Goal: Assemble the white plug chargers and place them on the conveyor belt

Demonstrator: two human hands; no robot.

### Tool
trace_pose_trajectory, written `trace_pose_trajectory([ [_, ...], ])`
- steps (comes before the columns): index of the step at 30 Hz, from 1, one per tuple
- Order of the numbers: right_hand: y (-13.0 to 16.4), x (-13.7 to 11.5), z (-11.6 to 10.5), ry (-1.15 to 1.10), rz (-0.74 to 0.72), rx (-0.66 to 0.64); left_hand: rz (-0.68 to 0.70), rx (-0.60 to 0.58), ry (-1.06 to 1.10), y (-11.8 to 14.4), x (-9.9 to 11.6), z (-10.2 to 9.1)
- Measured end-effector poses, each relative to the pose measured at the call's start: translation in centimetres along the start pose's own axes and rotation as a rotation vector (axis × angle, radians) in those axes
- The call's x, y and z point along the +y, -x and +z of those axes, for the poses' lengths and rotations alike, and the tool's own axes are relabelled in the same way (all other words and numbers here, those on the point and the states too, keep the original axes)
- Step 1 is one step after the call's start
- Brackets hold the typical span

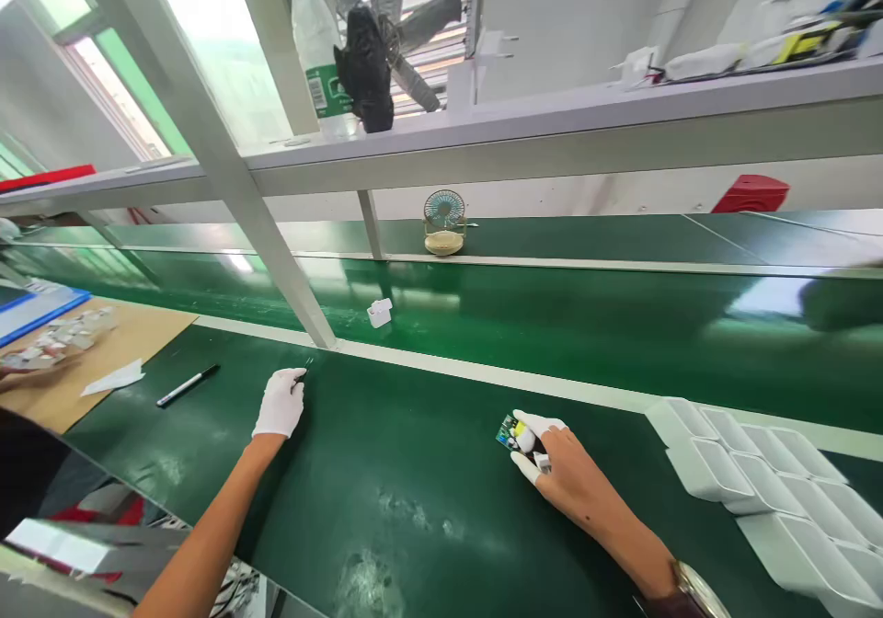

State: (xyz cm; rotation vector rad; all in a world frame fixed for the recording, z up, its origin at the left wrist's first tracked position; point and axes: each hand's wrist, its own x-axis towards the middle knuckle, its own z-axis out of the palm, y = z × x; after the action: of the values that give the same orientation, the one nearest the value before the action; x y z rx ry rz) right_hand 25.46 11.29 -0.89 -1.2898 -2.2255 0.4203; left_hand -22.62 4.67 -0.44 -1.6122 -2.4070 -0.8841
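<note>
My left hand [280, 403] wears a white glove and rests on the green table [386, 508] near the white edge strip, pinching something thin and dark at its fingertips; what it is I cannot tell. My right hand [552, 462], with white finger cots, holds a small green circuit board [509, 432] with yellow and white parts against the table. A white plug housing [379, 312] lies on the green conveyor belt [552, 324] beyond my left hand.
Several white plastic housings [759, 480] lie in rows at the right. A black pen [186, 385] and white paper [114, 379] lie at the left beside a brown board [89, 370]. A slanted white post [276, 259], a small fan [445, 223] and a shelf [552, 131] stand ahead.
</note>
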Motion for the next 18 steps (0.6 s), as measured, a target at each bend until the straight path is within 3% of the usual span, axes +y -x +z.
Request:
trace_pose_trajectory([
  [5, 0.1, 1.1, 0.2, 0.069, 0.001, -0.095, -0.107, -0.005, -0.038, 0.1, -3.8, -0.3],
  [11, 1.0, 3.1, 1.3, 0.109, 0.067, -0.071, -0.120, 0.006, -0.087, -0.5, -5.4, -0.1],
  [18, 1.5, 3.1, 1.1, 0.078, 0.038, -0.048, -0.103, 0.070, -0.160, 0.2, -6.0, -0.1],
])
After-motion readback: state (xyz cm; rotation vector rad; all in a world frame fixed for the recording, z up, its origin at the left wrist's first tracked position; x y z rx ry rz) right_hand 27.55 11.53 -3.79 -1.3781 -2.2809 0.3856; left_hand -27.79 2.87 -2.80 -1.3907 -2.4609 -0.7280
